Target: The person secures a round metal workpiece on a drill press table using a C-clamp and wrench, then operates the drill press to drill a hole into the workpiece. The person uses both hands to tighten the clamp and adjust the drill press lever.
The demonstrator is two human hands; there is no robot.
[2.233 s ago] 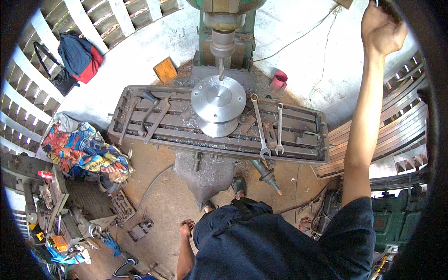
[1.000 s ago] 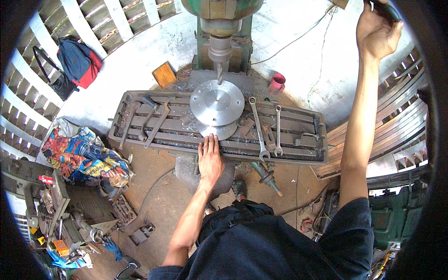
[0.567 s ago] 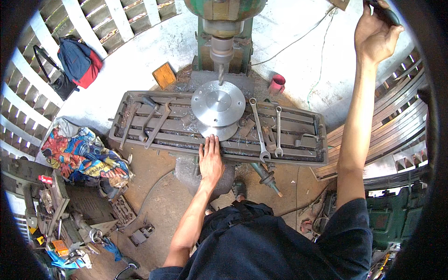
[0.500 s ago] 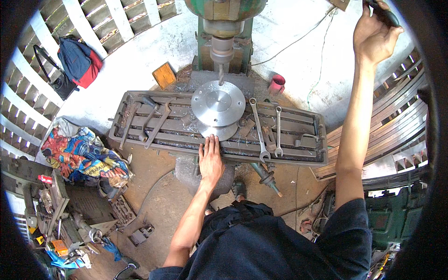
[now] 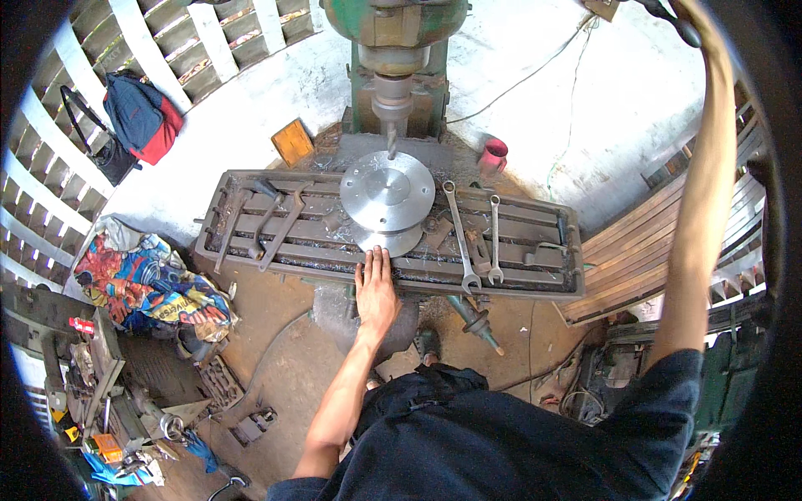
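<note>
My left hand lies with fingers stretched out, fingertips on the near edge of a lower metal disc. On top of that sits a round flange of bright metal with small holes near its rim. A drill bit in the chuck of a drill press points down at the flange's far edge; whether it cuts in, I cannot tell. My right arm reaches to the top right corner, beside a dark lever with a rounded knob. The right hand's fingers are cut off by the picture's edge.
The slotted machine table bears two combination wrenches on the right, and clamps and a hammer-like tool on the left. A pink cup stands behind. Tools and parts crowd a bench at lower left.
My right hand has gone up and out past the picture's top edge, the forearm shifting right. The left hand keeps its place by the disc. The whole view has tilted slightly.
</note>
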